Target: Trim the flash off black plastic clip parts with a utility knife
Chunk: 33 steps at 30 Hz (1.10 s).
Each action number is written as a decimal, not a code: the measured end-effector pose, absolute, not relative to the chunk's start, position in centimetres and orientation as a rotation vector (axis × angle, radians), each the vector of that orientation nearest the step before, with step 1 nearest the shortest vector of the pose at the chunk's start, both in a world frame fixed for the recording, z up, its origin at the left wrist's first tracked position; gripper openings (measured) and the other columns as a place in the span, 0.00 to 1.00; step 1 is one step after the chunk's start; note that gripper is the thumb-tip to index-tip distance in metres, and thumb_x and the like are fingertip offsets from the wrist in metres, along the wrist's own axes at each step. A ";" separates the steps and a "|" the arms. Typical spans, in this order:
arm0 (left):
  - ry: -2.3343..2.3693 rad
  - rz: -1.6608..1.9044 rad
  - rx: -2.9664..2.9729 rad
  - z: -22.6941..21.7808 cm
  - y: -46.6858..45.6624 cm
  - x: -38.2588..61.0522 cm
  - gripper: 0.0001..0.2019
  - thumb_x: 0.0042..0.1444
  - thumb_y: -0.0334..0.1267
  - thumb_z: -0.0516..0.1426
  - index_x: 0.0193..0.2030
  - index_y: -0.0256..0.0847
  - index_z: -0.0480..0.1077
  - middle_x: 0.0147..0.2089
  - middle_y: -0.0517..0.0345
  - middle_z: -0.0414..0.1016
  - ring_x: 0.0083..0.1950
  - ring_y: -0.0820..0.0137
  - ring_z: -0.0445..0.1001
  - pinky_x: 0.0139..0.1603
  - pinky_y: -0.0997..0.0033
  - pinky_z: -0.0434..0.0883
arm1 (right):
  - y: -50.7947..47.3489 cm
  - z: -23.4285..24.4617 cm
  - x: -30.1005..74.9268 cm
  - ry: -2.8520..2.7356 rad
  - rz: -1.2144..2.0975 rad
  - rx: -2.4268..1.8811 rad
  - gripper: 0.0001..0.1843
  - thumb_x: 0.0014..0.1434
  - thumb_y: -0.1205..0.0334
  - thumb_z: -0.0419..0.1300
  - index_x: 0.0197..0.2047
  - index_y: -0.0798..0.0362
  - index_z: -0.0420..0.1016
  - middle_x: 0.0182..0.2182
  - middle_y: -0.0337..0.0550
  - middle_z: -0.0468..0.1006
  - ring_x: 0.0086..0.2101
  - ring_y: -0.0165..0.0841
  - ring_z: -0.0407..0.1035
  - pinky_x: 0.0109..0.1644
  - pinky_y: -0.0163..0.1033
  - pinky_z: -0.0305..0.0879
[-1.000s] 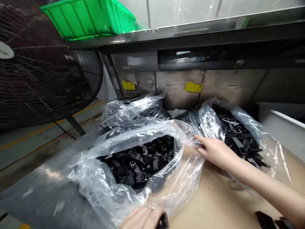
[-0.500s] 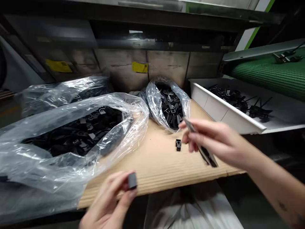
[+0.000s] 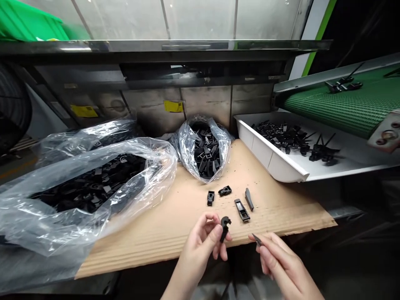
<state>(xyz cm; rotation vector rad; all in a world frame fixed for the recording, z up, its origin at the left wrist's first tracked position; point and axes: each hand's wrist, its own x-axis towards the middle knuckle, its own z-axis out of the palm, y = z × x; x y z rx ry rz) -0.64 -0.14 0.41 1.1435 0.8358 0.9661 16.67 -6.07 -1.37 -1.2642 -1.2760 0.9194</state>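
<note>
The moulded clip (image 3: 224,229) is matt black plastic with smooth faces. The polythene bag (image 3: 78,233) is clear and glossy. The corrugated cardboard (image 3: 175,227) is pale brown, dull and ribbed. The tray (image 3: 281,164) is smooth white plastic, the conveyor belt (image 3: 343,108) finely ribbed green, the shelf (image 3: 156,46) shiny steel.

Left hand (image 3: 198,254) now pinches curved black plastic clip (image 3: 224,228), no longer dark block. Right hand (image 3: 281,264) lower, near front edge of counter (image 3: 175,235), small thin black piece (image 3: 257,239) in grip instead of long strip. Counter pieces up from one to four: small clip (image 3: 211,198), second clip (image 3: 225,191), slotted buckle frame (image 3: 242,209), short bar (image 3: 249,199).
</note>
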 end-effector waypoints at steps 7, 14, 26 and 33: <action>1.007 1.045 1.294 1.1 -0.3 -1.4 0.07 0.50 0.35 0.62 0.38 0.41 0.77 0.41 0.54 0.76 0.44 0.64 0.73 0.44 0.71 0.68 | -5.0 -1.4 15.2 -1.486 0.589 -1.216 0.10 0.58 0.64 0.55 0.41 0.48 0.76 0.24 0.38 0.75 0.19 0.27 0.65 0.25 0.31 0.65; 1.021 1.084 1.355 1.6 0.5 -2.4 0.07 0.50 0.30 0.61 0.34 0.43 0.79 0.37 0.56 0.77 0.43 0.64 0.73 0.44 0.73 0.69 | -2.3 -1.1 14.0 -1.743 0.386 -1.146 0.13 0.58 0.73 0.54 0.43 0.50 0.74 0.29 0.43 0.78 0.30 0.34 0.72 0.35 0.36 0.66; 0.879 1.186 1.455 0.4 0.6 -2.8 0.11 0.54 0.26 0.57 0.38 0.47 0.77 0.40 0.60 0.74 0.44 0.72 0.72 0.45 0.83 0.66 | -2.1 1.2 14.0 -1.853 0.731 -1.224 0.09 0.60 0.70 0.51 0.30 0.52 0.69 0.22 0.34 0.72 0.23 0.25 0.69 0.29 0.26 0.64; 0.816 1.122 1.478 0.4 0.4 -2.8 0.12 0.56 0.26 0.56 0.40 0.47 0.76 0.40 0.60 0.72 0.43 0.72 0.71 0.46 0.81 0.66 | -1.3 1.5 14.9 -1.695 1.511 -1.158 0.16 0.63 0.56 0.49 0.30 0.55 0.71 0.17 0.32 0.62 0.19 0.24 0.57 0.23 0.28 0.56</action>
